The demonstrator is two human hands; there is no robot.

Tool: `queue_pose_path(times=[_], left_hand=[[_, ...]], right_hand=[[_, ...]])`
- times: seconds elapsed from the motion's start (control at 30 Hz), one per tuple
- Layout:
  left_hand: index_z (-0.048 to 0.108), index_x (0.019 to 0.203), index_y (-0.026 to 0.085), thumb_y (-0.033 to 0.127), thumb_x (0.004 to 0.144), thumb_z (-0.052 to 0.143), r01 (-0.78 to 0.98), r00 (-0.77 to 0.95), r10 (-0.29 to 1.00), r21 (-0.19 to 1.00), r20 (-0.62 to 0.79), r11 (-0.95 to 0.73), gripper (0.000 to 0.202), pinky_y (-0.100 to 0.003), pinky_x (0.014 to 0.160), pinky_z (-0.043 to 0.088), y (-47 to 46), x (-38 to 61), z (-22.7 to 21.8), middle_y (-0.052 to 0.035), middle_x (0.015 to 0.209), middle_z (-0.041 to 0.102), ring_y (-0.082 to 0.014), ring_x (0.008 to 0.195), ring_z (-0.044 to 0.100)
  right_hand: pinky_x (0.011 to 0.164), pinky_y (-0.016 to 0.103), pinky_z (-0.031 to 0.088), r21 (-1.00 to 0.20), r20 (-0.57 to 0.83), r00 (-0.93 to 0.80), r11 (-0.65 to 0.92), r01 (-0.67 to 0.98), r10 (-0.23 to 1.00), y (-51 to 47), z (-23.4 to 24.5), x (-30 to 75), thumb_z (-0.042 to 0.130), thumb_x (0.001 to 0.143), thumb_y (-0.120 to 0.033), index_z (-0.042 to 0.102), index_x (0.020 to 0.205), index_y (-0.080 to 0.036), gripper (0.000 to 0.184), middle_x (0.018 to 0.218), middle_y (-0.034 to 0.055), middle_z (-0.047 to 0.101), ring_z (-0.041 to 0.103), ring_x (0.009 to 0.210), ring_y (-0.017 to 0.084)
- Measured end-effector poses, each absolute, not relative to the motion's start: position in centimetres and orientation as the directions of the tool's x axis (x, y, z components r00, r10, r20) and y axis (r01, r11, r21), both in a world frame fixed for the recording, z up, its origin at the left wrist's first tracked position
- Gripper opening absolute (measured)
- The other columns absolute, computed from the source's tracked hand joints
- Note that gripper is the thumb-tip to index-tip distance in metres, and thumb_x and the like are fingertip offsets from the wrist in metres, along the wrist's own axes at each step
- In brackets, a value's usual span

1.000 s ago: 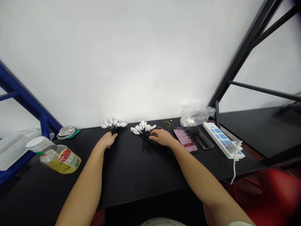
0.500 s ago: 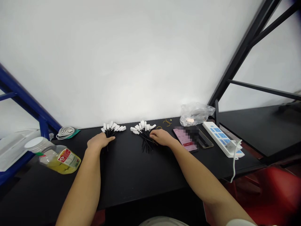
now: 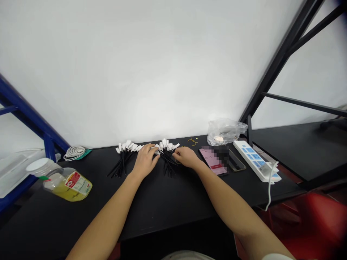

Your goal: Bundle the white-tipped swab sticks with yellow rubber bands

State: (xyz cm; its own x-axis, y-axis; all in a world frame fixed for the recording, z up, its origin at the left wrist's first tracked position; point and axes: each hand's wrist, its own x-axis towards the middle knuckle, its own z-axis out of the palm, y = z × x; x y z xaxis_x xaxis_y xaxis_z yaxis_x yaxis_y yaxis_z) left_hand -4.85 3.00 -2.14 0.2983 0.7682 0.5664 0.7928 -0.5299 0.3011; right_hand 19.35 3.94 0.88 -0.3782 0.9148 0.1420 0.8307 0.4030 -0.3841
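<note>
Two fanned bundles of short black cables with white connector ends lie on the black table. Over the gap between them, my left hand (image 3: 145, 159) has its fingers apart, the tips at the white ends of the right bundle (image 3: 168, 159). The left bundle (image 3: 123, 159) lies loose beside that hand. My right hand (image 3: 186, 157) is closed in a pinch at the right side of the right bundle. A thin yellowish strand, which looks like a rubber band (image 3: 177, 163), shows under its fingertips. The grip itself is partly hidden.
Loose yellow rubber bands (image 3: 192, 141) lie behind my right hand. Rightward are two phones (image 3: 213, 160), a clear plastic bag (image 3: 227, 130) and a white power strip (image 3: 256, 160) with a cable. On the left are a jar of yellow liquid (image 3: 69, 184) and a coiled white cable (image 3: 74, 153).
My left hand has let go of the left bundle and moved right to the right bundle, its fingers now spread. My right hand stays almost in place.
</note>
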Motion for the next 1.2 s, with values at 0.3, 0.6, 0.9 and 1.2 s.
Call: queue_pose_path(times=[0.3, 0.6, 0.9, 1.2], left_hand=[[0.06, 0.133, 0.026, 0.027, 0.096, 0.051, 0.713, 0.334, 0.741, 0.358, 0.583, -0.603, 0.039, -0.053, 0.112, 0.033, 2.3, -3.1, -2.2, -0.0129, 0.143, 0.056, -0.0329, 0.136, 0.046], [0.073, 0.107, 0.024, 0.03, 0.095, 0.05, 0.69, 0.069, 0.841, 0.583, 0.536, -0.428, 0.027, -0.045, 0.102, 0.04, 2.6, -4.7, -1.3, -0.0114, 0.11, 0.074, -0.0313, 0.105, 0.065], [0.073, 0.098, 0.023, 0.033, 0.089, 0.061, 0.439, -0.21, 0.902, 0.861, 0.377, -0.257, 0.018, -0.029, 0.076, 0.047, 3.2, -6.0, -1.0, -0.0037, 0.075, 0.072, -0.0232, 0.077, 0.066], [0.071, 0.097, 0.018, 0.049, 0.089, 0.062, 0.229, -0.068, 0.976, 0.955, 0.208, -0.188, 0.033, -0.03, 0.077, 0.051, 4.0, -5.3, -2.4, -0.0086, 0.089, 0.077, -0.0224, 0.085, 0.07]], right_hand=[[0.062, 0.023, 0.032, -0.574, 0.319, -0.448, 0.546, 0.61, 0.835, 2.7, 1.6, 18.1, 0.057, 0.093, -0.033, 0.067, 0.072, -0.017, 0.028, 0.066, -0.0004, 0.063, 0.052, 0.062, 0.011], [0.06, 0.025, 0.042, -0.892, 0.197, -0.434, 0.345, 0.292, 0.879, 2.7, 1.3, 18.1, 0.072, 0.078, -0.038, 0.074, 0.088, -0.016, 0.024, 0.067, -0.0007, 0.065, 0.055, 0.06, 0.013], [0.064, 0.025, 0.044, -0.835, 0.228, -0.308, 0.348, 0.425, 0.924, 4.8, 0.9, 20.8, 0.064, 0.082, -0.034, 0.073, 0.092, -0.017, 0.022, 0.075, 0.0014, 0.069, 0.061, 0.068, 0.014], [0.07, 0.026, 0.042, -0.291, 0.108, -0.396, 0.41, 0.865, 0.912, 5.0, 0.2, 21.6, 0.069, 0.084, -0.033, 0.075, 0.081, -0.021, 0.013, 0.101, 0.0068, 0.07, 0.064, 0.083, 0.019]])
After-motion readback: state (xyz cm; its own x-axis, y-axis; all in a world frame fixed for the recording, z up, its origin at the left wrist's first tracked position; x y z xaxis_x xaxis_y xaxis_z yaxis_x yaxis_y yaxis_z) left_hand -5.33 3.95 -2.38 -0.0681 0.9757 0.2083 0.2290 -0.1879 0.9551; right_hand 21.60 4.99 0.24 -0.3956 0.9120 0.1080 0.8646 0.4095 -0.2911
